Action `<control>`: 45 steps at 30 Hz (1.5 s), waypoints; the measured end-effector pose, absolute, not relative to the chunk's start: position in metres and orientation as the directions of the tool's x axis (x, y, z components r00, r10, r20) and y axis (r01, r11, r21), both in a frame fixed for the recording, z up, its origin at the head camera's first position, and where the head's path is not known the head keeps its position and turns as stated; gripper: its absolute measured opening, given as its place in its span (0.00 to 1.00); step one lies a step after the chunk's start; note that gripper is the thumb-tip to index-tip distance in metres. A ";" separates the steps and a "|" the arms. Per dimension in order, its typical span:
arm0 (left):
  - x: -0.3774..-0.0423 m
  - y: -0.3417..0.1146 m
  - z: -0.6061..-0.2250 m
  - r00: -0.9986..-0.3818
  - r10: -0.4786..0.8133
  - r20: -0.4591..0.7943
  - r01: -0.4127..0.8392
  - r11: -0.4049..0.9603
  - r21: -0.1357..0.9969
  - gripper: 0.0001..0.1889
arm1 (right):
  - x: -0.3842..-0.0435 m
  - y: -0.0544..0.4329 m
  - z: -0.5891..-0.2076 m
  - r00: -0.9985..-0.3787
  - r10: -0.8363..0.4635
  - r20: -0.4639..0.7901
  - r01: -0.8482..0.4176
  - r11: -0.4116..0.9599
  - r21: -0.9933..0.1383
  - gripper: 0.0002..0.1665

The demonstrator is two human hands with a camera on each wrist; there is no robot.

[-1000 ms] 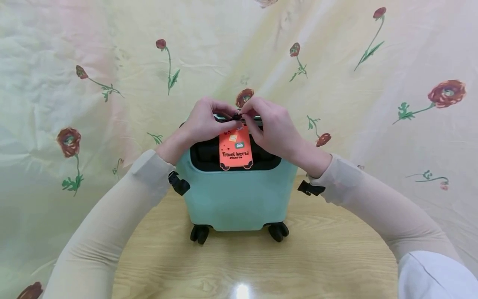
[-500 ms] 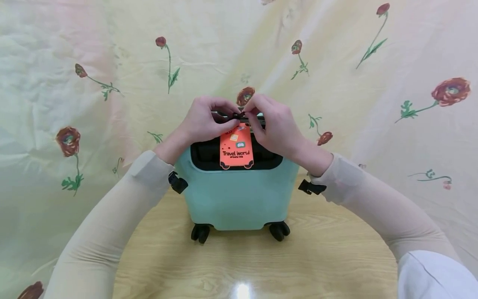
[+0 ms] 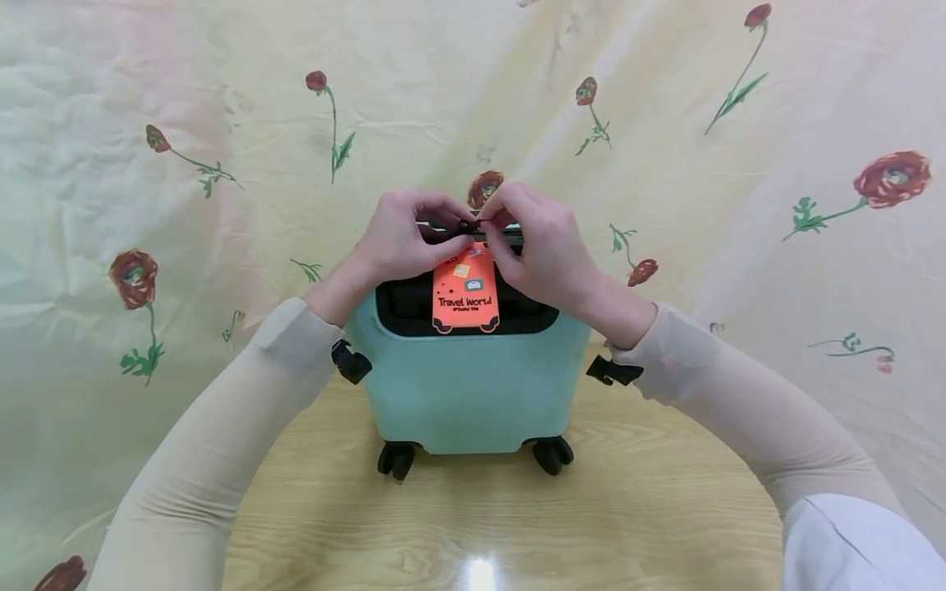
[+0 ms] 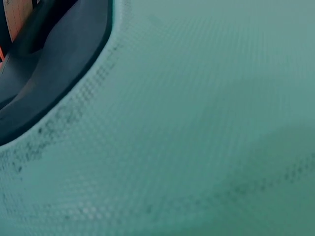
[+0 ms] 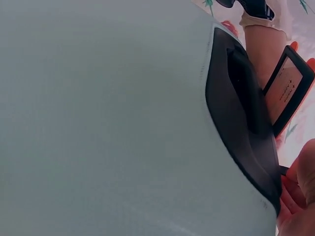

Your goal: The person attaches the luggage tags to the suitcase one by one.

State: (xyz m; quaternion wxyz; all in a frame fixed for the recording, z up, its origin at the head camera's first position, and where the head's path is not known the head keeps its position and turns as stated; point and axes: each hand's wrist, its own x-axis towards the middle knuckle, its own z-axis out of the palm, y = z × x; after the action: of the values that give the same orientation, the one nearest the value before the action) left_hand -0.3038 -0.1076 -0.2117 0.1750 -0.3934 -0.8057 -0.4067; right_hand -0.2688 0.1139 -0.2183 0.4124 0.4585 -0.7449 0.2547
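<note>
Two hands at work over one suitcase (image 3: 473, 394), seen from the head. Suitcase pale green, upright on the wood-look counter (image 3: 480, 525), its near wheels (image 3: 553, 455) down; flowered cloth (image 3: 259, 123) behind. Left hand (image 3: 402, 238) and right hand (image 3: 547, 242) meet at its top edge, fingers of both pinching a small black strap (image 3: 468, 226) between them. Orange tag (image 3: 466, 291), lettered "Travel World", hangs just below the fingers, in front of the suitcase's black panel (image 3: 402, 308), printed side outward.

Left wrist: mostly green shell, black panel at the upper left corner, a sliver of the tag at the edge. Left fingers out of frame here; nothing on their grip from this side.

Right wrist: green shell again, black panel edge-on. Tag's back shows a dark-framed card with name and address wording. Curled fingers at the lower right; what they hold is mostly hidden.

Progress, as judged: tag placed at the suitcase top, strap in hand. Fastening seems unfinished, with both hands on the strap. Whether it already loops round anything, or is buckled, cannot tell; the fingers cover it. Letting go looks left to do.
</note>
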 end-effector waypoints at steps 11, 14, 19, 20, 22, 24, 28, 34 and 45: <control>-0.302 -0.106 -0.213 -0.630 0.472 0.617 0.776 0.385 0.499 0.11 | -0.267 0.116 -0.213 -0.284 -0.491 0.824 -0.891 0.452 -0.038 0.05; -0.302 -0.106 -0.212 -0.630 0.476 0.613 0.777 0.387 0.497 0.10 | -0.270 0.119 -0.214 -0.266 -0.491 0.830 -0.897 0.441 -0.026 0.03; -0.302 -0.108 -0.212 -0.641 0.478 0.601 0.768 0.410 0.493 0.10 | -0.274 0.123 -0.216 -0.235 -0.480 0.845 -0.902 0.432 -0.006 0.03; -0.302 -0.109 -0.212 -0.645 0.475 0.599 0.764 0.416 0.494 0.10 | -0.274 0.123 -0.216 -0.232 -0.475 0.849 -0.902 0.432 -0.004 0.03; -0.303 -0.109 -0.212 -0.656 0.470 0.591 0.755 0.423 0.501 0.11 | -0.274 0.123 -0.216 -0.225 -0.467 0.855 -0.903 0.429 -0.004 0.04; -0.303 -0.109 -0.211 -0.666 0.466 0.582 0.746 0.433 0.506 0.11 | -0.273 0.122 -0.215 -0.225 -0.466 0.856 -0.906 0.424 -0.007 0.04; -0.302 -0.108 -0.211 -0.678 0.468 0.567 0.735 0.440 0.516 0.12 | -0.271 0.120 -0.214 -0.238 -0.468 0.851 -0.910 0.414 -0.027 0.05; -0.302 -0.110 -0.212 -0.676 0.463 0.573 0.736 0.436 0.518 0.13 | -0.267 0.114 -0.210 -0.274 -0.487 0.829 -0.909 0.413 -0.058 0.06; -0.305 -0.108 -0.211 -0.672 0.462 0.579 0.741 0.419 0.525 0.10 | -0.272 0.110 -0.214 -0.304 -0.494 0.815 -0.895 0.442 -0.066 0.04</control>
State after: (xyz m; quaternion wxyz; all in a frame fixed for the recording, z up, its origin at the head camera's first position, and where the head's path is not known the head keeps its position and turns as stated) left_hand -0.3047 -0.1084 -0.2107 0.1759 -0.3651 -0.8237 -0.3966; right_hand -0.2719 0.1097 -0.2143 0.3747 0.4555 -0.7619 0.2675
